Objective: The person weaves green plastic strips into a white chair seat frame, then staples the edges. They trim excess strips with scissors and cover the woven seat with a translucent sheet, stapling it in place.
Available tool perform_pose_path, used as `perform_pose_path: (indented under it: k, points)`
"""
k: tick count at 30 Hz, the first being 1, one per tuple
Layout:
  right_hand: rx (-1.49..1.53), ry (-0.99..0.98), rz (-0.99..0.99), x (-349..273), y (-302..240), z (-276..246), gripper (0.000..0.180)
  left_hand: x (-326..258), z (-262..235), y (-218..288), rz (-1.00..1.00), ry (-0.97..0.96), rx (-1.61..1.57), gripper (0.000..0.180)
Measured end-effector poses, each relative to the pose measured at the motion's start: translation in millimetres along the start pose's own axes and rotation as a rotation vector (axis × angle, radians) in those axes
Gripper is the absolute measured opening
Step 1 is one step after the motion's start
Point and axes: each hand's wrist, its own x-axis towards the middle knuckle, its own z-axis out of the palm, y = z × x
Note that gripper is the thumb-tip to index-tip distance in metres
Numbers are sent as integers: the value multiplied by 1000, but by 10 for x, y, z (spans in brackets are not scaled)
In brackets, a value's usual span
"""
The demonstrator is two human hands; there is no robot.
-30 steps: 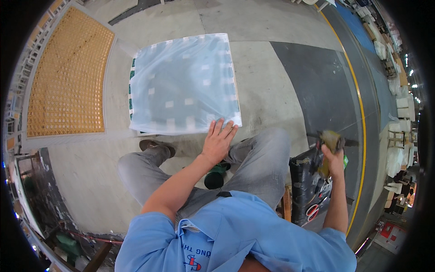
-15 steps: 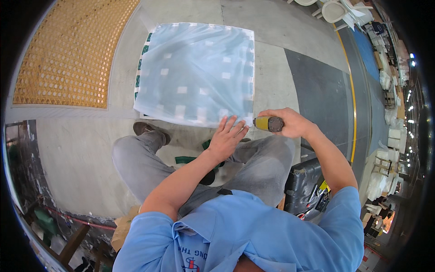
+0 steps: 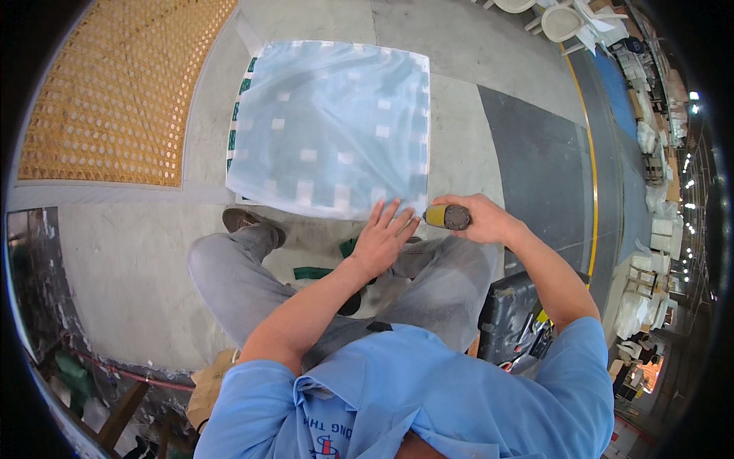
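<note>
A thin, pale see-through cloth (image 3: 329, 122) is spread over a square seat frame, and a checked pattern of woven straps shows through it. Green strap ends (image 3: 232, 138) stick out along its left side. My left hand (image 3: 381, 241) lies with fingers spread on the cloth's near right corner. Just right of that corner, my right hand (image 3: 489, 218) grips a yellow-and-black staple gun (image 3: 447, 216). Its nose points left toward the frame's edge; whether it touches is too small to tell.
A woven cane panel (image 3: 115, 99) lies at the far left. Green strap pieces (image 3: 312, 272) are on the floor between my legs. Beside my right leg stands a black tool case (image 3: 505, 314) with hand tools. White chairs (image 3: 562, 23) stand at the far right.
My right hand and the staple gun have shifted slightly nearer to me along the frame's corner. My left hand stays on the cloth, moving very little.
</note>
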Motion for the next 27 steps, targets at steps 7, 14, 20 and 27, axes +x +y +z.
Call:
perform_pose_path:
  k: [7,14,20,27]
  points:
    - [8,85,62,114,-52,-221,61,3,-12,18,3,24,-26,60]
    - [62,198,2,91,56,-172,54,-11,-87,25,2,21,-56,56]
    - [835,458,304,-739,237,-285,40,-307,-251,266,-439,-61,-805,58]
    - [1556,797,392,-2109,735,81,39,-123,-111,-161,-1412,626,-1986,91]
